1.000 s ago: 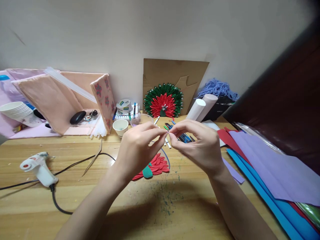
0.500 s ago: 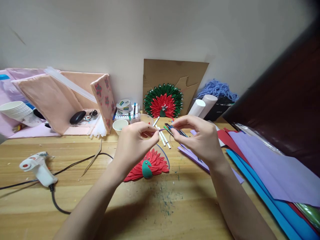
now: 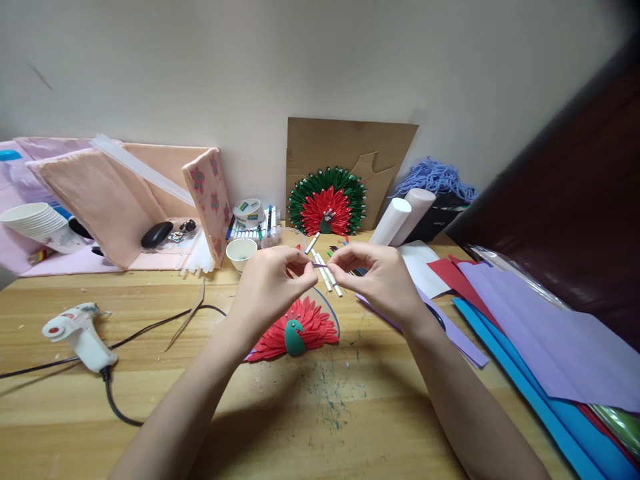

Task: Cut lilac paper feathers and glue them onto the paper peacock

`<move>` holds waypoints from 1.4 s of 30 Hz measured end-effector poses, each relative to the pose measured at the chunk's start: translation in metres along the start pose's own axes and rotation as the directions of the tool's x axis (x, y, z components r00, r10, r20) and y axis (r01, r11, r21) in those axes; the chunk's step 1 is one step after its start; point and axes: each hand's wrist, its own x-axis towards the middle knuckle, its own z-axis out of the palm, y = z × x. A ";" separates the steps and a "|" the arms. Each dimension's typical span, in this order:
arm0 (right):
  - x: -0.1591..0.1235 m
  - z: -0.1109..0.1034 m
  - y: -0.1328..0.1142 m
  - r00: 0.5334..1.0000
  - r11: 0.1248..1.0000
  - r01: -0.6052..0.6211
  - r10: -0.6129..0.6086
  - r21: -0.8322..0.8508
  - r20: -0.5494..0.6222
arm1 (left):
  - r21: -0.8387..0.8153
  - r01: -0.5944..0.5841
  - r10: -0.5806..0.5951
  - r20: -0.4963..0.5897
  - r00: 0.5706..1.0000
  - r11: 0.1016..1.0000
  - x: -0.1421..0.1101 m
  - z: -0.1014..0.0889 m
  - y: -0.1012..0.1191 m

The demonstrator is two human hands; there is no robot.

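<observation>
Between my two hands a small purple strip (image 3: 320, 266) is stretched above the table, its exact shape too small to make out. My left hand (image 3: 274, 275) pinches its left end between thumb and fingertips. At the other end, my right hand (image 3: 373, 277) pinches it as well. Below and partly behind my left hand lies a red peacock craft (image 3: 320, 327) with layered petals and a green body (image 3: 295, 337), on a clear round sheet. Several white markers (image 3: 327, 273) lie just behind my fingertips.
A hot glue gun (image 3: 83, 337) with its cord and tweezers (image 3: 187, 320) lie left. A peacock picture (image 3: 327, 200) leans on cardboard (image 3: 340, 140) at the back. Paper cup (image 3: 242, 253) stands behind my left hand; purple sheets (image 3: 550, 340) and blue sheets (image 3: 510, 367) lie right.
My right hand has moved left, closer to my left hand, and its fingertips now meet the purple strip. My left hand has stayed nearly in place.
</observation>
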 end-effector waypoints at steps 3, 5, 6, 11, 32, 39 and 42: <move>0.001 0.002 0.002 0.998 1.000 0.007 -0.006 0.014 -0.061 | 0.041 0.018 -0.017 -0.036 0.999 0.999 0.001 -0.002 -0.001; 0.001 0.004 0.003 0.994 0.999 0.038 -0.036 0.016 -0.103 | 0.030 0.007 -0.006 -0.020 1.000 1.000 0.002 -0.001 -0.001; 0.001 0.005 0.003 0.993 0.999 0.050 -0.048 0.013 -0.105 | 0.015 -0.007 0.007 -0.004 1.000 1.000 0.001 0.000 -0.001; 0.001 0.006 0.003 0.997 0.999 0.045 -0.044 0.013 -0.057 | -0.026 -0.094 0.096 0.046 0.994 0.995 0.000 0.004 -0.001; 0.000 0.005 0.005 0.984 0.997 -0.058 0.065 0.046 -0.167 | 0.188 -0.190 0.229 -0.214 0.950 0.964 0.004 -0.011 -0.015; 0.002 0.007 0.006 0.992 0.975 -0.060 0.082 0.212 -0.097 | -0.299 -0.045 0.051 0.013 0.999 0.953 0.002 -0.002 -0.003; 0.001 0.008 0.004 0.994 0.979 -0.036 0.055 0.199 -0.092 | -0.366 0.017 0.000 0.047 0.999 0.930 0.003 0.004 -0.001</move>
